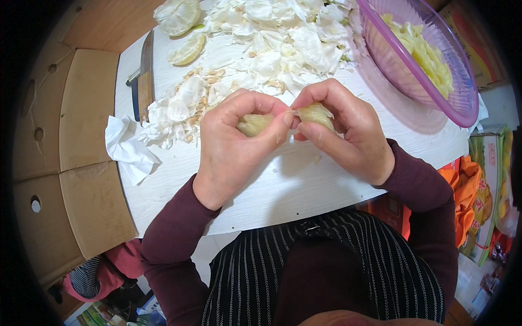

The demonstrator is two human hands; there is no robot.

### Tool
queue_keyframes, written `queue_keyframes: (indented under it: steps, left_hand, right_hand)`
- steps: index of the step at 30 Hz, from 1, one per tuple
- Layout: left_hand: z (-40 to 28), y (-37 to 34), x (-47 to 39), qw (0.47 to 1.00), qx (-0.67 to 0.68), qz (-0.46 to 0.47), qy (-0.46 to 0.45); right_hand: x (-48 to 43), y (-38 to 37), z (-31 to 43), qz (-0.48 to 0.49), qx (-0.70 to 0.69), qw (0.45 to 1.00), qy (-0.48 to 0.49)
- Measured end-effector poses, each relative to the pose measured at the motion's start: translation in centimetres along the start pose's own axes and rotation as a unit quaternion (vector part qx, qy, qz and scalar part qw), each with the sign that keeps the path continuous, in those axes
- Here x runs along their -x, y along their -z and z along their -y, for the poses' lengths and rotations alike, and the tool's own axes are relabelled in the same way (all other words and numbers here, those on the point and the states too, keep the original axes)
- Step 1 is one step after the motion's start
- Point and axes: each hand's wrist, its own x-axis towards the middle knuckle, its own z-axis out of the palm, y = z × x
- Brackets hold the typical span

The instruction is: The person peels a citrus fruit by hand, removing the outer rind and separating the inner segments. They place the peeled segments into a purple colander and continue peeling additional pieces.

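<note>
Pale yellow pomelo flesh is in both of my hands over the white table. My left hand holds one piece of pomelo flesh, partly hidden behind its thumb and fingers. Between the thumb and fingers of my right hand sits another piece of pomelo flesh. My fingertips meet in the middle, pinching a thin pale bit of membrane. Just beyond my hands lie white peeled membranes and scattered pomelo seeds.
A purple plastic basket with peeled pomelo flesh stands at the upper right. Two unpeeled pomelo pieces lie at upper left, near knives. A crumpled tissue rests by the cardboard box on the left.
</note>
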Motion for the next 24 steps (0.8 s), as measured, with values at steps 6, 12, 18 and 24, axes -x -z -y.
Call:
queue_keyframes:
  steps: [6, 12, 18, 24]
  left_hand:
    - [-0.2, -0.3, 0.3, 0.998, 0.052, 0.009, 0.025]
    - [-0.1, -0.2, 0.2, 0.999, -0.008, 0.010, -0.052]
    - [-0.5, 0.5, 0.4, 0.997, 0.026, 0.008, -0.069]
    - [1.1, 1.7, -1.1, 0.998, -0.046, 0.033, 0.004]
  right_hand:
    - [-0.1, -0.2, 0.2, -0.036, 0.074, 0.996, 0.046]
    - [-0.1, -0.3, 0.3, -0.055, 0.115, 0.990, 0.066]
    - [-0.2, 0.0, -0.3, -0.051, 0.121, 0.990, 0.051]
    - [0.1, 1.0, 0.5, -0.041, 0.118, 0.990, 0.069]
